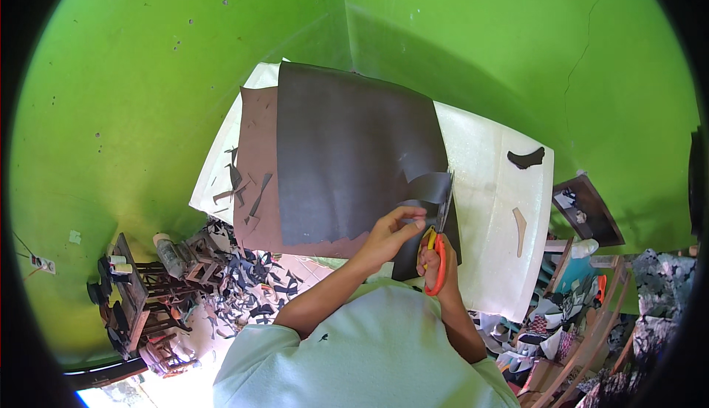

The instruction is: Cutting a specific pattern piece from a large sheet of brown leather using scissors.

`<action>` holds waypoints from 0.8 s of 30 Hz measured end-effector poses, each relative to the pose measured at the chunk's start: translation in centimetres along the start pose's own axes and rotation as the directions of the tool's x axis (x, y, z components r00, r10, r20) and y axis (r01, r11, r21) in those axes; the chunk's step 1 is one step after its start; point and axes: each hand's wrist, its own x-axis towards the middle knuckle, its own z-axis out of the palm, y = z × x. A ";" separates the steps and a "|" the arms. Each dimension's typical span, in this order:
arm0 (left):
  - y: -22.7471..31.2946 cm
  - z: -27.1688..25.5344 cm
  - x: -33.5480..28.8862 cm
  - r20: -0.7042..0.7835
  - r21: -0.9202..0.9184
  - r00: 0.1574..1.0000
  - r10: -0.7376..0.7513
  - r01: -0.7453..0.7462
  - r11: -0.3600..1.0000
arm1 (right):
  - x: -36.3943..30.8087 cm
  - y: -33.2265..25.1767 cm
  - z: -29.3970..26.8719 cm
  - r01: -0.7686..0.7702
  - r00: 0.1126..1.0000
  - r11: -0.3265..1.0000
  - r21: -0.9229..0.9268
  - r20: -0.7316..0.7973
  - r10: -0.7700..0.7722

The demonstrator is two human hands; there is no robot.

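Note:
A large black sheet (354, 149), like leather or vinyl, lies over a brown sheet (260, 142) on a white board (484, 186). In my right hand (428, 262) are scissors (442, 260) with orange and yellow handles. Their blades point away from me at the sheet's right edge, beside a curled, partly cut strip (430, 185). My left hand (391, 234) lies just left of the scissors, thumb and forefinger pinched together at the cut edge of the black sheet. What exactly sits between its fingertips is small and partly hidden.
A black curved piece (526, 158) and a tan curved piece (520, 231) lie on the board's right side. Thin dark scraps (235, 177) rest at its left. Offcuts (258, 290) litter the floor near a wooden bench (131, 297). Green walls (185, 76) meet behind the board.

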 end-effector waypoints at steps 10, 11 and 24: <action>-1.0 2.7 1.5 -0.088 -0.449 0.992 0.087 -0.118 0.886 | -0.1 0.3 1.1 0.157 0.985 0.980 -0.121 -0.058 -0.165; -0.8 2.9 1.5 -0.085 -0.448 0.992 0.089 -0.118 0.886 | 0.0 0.4 1.2 0.169 0.982 0.975 -0.144 -0.058 -0.178; -0.6 2.0 2.1 -0.203 -0.287 0.979 0.011 -0.070 0.955 | -0.3 0.4 0.7 0.051 0.983 0.995 0.083 0.172 -0.065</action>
